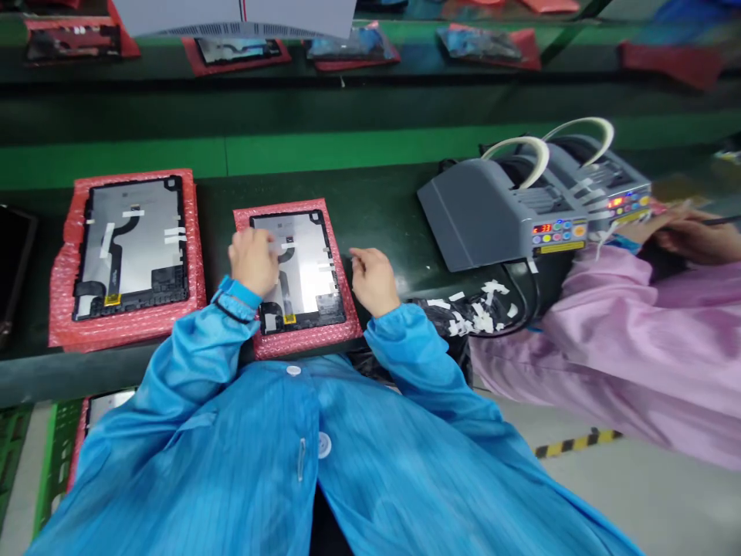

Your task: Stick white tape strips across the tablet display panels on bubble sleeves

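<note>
In front of me lies a tablet screen panel (pixel 312 262), its silver back up, with a black frame, a dark flex cable and white tape strips. It rests on a pink bubble-wrap bag (pixel 312 337). Over the panel's upper left edge is my left hand (pixel 253 264), fingers loosely bent and apart, with nothing visible in them. My right hand (pixel 375 283) hovers just right of the bag. Its fingers are curled in toward the thumb, and anything between them is too small to make out.
A similar panel (pixel 144 239) lies on stacked pink bubble wrap (pixel 62 309) at left. Two grey tape dispensers (pixel 492 212) stand at right, near a black bundle with white tape scraps (pixel 472 315). A co-worker's pink sleeve (pixel 614 316) is alongside. Bagged parts (pixel 353 46) line the shelf behind.
</note>
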Tool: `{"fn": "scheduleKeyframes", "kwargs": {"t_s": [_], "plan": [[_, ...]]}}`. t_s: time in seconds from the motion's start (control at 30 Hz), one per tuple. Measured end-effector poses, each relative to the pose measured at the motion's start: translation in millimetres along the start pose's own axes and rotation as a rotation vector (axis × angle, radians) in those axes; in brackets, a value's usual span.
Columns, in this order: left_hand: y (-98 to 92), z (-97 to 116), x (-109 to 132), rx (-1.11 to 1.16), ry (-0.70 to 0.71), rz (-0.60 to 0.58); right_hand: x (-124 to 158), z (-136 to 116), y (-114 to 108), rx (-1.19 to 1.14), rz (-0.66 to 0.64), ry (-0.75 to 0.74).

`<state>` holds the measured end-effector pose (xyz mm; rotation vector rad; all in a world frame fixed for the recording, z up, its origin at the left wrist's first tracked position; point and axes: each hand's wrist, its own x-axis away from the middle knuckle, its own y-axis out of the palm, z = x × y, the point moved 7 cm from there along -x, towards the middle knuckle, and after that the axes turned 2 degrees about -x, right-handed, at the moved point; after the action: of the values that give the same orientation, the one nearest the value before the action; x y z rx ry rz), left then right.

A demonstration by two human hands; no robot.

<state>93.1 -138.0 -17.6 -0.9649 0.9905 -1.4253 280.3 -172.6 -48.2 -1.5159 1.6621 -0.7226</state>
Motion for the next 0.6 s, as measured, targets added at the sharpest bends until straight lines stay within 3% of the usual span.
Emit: {"fn": "scheduleKeyframes", "kwargs": {"t_s": [0.07, 0.17, 0.3, 0.47, 0.53, 0.6], "plan": [[-14.5, -26.6, 13.9, -0.061, -0.107, 0.066, -8.2, 2.9, -3.6, -0.010, 0.021, 0.055], [-20.2, -54.3, 35.3, -0.145, -0.231, 0.058, -17.2, -2.3, 0.2, 0.049, -0.023, 0.158], [-7.6, -54.5, 46.4, -0.176, -0.175, -0.030, -23.1, -10.2, 8.9, -0.025, -0.092, 0.274], [-0.9, -48.3, 44.0, -0.132, -0.150, -0.058, -17.4, -5.1, 14.3, -0.597, 0.007, 0.449], [-0.6, -46.5, 44.9, -0.076, -0.161, -0.077, -11.2, -6.6, 17.5, -0.889, 0.004, 0.530], [-3.4, -46.7, 49.2, 0.019, -0.207, -0.093, -8.4, -17.2, 13.6, -1.087, -0.032, 0.518]]}}
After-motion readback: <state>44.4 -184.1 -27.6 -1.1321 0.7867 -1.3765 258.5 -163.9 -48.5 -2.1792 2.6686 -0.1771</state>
